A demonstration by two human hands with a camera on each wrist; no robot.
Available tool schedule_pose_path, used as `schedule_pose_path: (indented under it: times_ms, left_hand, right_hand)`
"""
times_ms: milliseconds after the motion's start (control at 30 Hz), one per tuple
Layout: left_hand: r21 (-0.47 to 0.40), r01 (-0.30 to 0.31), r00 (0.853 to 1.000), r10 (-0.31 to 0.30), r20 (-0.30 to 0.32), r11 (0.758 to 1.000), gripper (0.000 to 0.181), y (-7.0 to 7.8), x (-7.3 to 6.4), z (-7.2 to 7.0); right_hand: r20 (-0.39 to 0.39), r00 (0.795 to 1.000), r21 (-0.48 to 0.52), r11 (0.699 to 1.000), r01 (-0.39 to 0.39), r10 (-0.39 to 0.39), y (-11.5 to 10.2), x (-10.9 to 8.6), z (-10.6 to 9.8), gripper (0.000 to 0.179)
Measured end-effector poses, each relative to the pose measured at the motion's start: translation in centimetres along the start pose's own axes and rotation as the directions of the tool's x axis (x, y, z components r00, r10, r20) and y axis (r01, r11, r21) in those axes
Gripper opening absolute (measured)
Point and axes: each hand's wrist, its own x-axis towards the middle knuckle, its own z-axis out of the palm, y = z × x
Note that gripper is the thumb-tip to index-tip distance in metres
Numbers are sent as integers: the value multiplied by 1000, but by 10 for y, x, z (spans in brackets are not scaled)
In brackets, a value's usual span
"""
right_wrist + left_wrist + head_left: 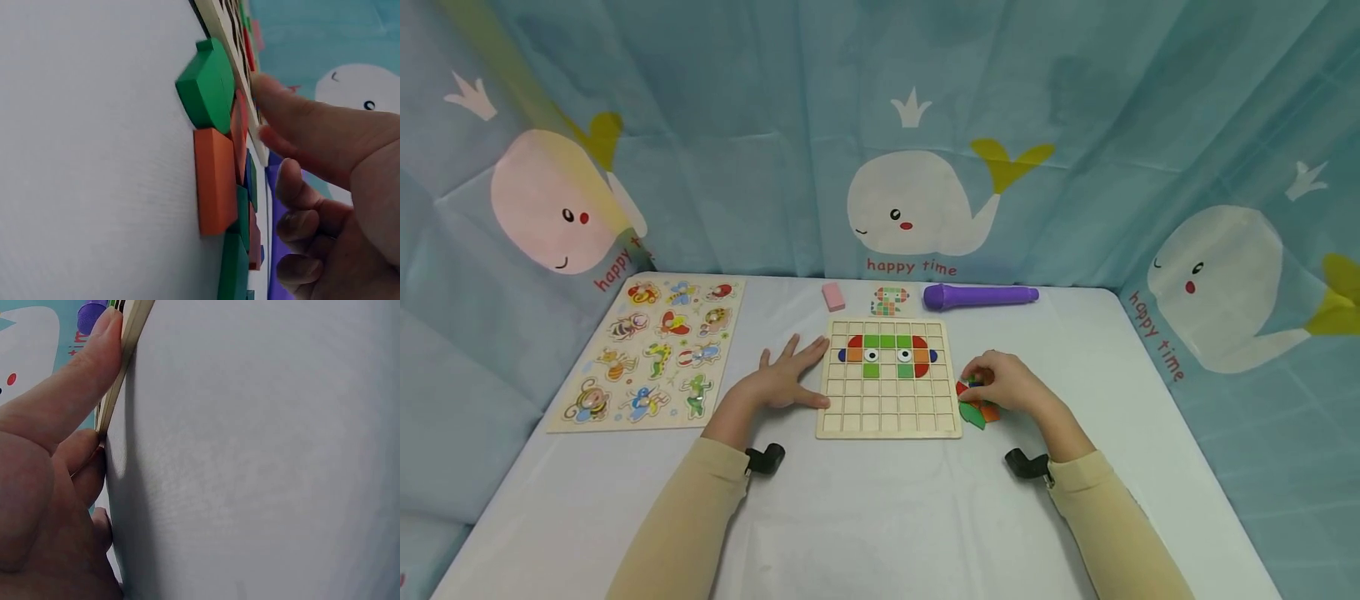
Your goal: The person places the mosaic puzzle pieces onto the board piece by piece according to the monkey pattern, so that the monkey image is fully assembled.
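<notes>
A wooden grid board [891, 421] bears red, green, orange and blue pieces and two eye pieces [871, 356] in its upper rows. My left hand [782, 379] lies spread at the board's left edge; in the left wrist view its thumb [103, 344] rests along the rim. Beside the board's right edge is a small pile of coloured pieces, among them a green piece [209, 87] and an orange block [215, 181]. Over this pile is my right hand [1006, 381], thumb and forefinger close together, other fingers curled. I cannot tell whether it pinches a piece.
Behind the board lie a pink block [832, 297], a pattern card [890, 301] and a purple toy microphone [981, 297]. A wooden insect puzzle [647, 350] lies at the left. Whale-printed curtains [737, 167] border the white table [880, 517].
</notes>
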Motion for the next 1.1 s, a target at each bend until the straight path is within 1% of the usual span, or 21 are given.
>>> schedule_pose_path:
  times_ms: [100,233,467,667,800,933,1100]
  left_hand:
    - [0,-1,1000,1,1,1000,116,0,1,0]
    - [8,-2,1000,2,2,1000,116,1,3,0]
    - [1,7,1000,-7,8,1000,115,1,3,1]
    - [2,11,1000,-11,2,1000,116,1,1,0]
    - [0,7,1000,-7,-3,1000,115,1,0,0]
    - [-7,5,1000,-5,-4,1000,115,1,-1,0]
    - [-7,10,1000,-10,-6,1000,116,2,-1,0]
  right_hand:
    - [19,1000,-41,999,5,-5,-1,0,1,31]
    - [22,1000,-64,998,-7,9,0,1,2,27]
    - [28,999,-37,999,-15,16,-3,3,2,17]
    - [39,999,-59,998,-19,22,-7,6,5,14]
    - [45,999,-55,998,-16,19,-10,7,6,12]
    - [26,999,-49,998,-25,27,-14,7,4,15]
    - [-20,999,-42,998,-47,46,-19,9,-1,16]
